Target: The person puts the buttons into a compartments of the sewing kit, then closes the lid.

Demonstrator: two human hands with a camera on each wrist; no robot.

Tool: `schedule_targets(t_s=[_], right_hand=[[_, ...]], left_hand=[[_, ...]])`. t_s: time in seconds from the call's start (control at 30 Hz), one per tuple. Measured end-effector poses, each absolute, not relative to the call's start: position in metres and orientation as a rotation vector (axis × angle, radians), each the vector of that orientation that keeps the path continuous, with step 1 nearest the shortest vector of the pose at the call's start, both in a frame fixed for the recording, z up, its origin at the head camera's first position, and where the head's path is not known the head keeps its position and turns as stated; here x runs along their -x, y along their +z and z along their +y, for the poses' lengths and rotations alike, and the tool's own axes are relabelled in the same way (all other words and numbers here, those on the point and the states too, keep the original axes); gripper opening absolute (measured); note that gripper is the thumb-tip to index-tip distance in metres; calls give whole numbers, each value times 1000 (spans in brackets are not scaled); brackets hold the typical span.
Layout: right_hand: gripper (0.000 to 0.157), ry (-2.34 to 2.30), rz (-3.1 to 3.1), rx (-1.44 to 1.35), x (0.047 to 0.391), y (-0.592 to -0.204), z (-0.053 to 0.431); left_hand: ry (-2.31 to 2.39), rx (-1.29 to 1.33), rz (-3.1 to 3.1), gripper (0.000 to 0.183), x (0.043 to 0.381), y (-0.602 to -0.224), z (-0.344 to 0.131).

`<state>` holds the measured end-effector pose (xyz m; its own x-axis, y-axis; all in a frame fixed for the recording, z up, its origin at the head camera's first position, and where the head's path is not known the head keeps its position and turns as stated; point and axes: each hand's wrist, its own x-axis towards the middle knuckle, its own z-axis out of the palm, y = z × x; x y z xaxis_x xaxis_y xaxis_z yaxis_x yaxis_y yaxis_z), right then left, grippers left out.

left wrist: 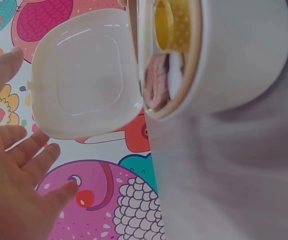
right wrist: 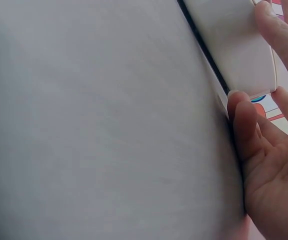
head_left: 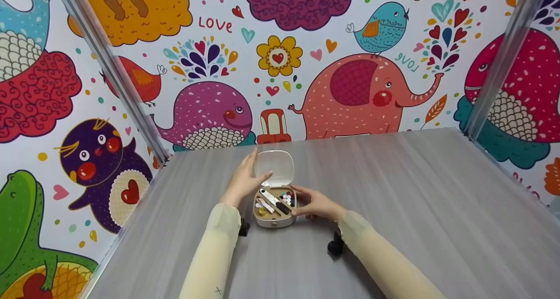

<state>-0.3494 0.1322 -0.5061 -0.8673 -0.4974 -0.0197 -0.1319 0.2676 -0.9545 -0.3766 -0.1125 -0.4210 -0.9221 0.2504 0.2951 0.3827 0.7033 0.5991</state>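
A small white box [head_left: 274, 223] stands on the table with its hinged, pale lid [head_left: 275, 168] raised. In its tan tray lie a long white-and-black tool [head_left: 274, 199], a yellow ring-like piece [left wrist: 173, 25] and a cluster of small white and dark pieces [head_left: 287, 198]. Beside the lid's left edge is my left hand [head_left: 245, 180], its fingers spread and fairly straight; whether it touches the lid I cannot tell. My right hand [head_left: 321, 206] holds the box's right side, thumb toward the front corner and a finger toward the back.
Grey wood-grain table [head_left: 415, 211] surrounds the box. Behind it rises a wall panel [head_left: 306, 71] printed with cartoon animals, with metal posts [head_left: 116, 76] at the corners. Black wrist devices [head_left: 335, 246] sit by both sleeves.
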Motion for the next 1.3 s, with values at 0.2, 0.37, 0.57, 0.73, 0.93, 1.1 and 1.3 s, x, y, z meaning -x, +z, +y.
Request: schedule_targets(t_s=[0.2,0.37,0.57,0.73,0.93,1.1,1.3], right_hand=[[87,-1628,2228,575,349,-506,132],[87,-1622,2230,575,350,-505,132],[89,-1640,2208,570,350,-505,132],[89,-1646,2200,573,349,-506,132],[87,-1633,2217,542,349,-504,131],[87,-1637,2220,538,349,-504,131],[87,-1636,2216,562,349,-505,132]], left_hand=[[-1028,526,-2701,89,374,-422,-113],[-1009,533,-2682,88,372,-419,-115],[-1006,518,-2696,83,369,-417,-116],[-990,543,-2679,75,369,-418,-116],[-967,547,-2656,72,370,-420,-117],[-944,555,-2668,74,369,-422,-116],[-931,563,-2689,77,367,-426,-116]])
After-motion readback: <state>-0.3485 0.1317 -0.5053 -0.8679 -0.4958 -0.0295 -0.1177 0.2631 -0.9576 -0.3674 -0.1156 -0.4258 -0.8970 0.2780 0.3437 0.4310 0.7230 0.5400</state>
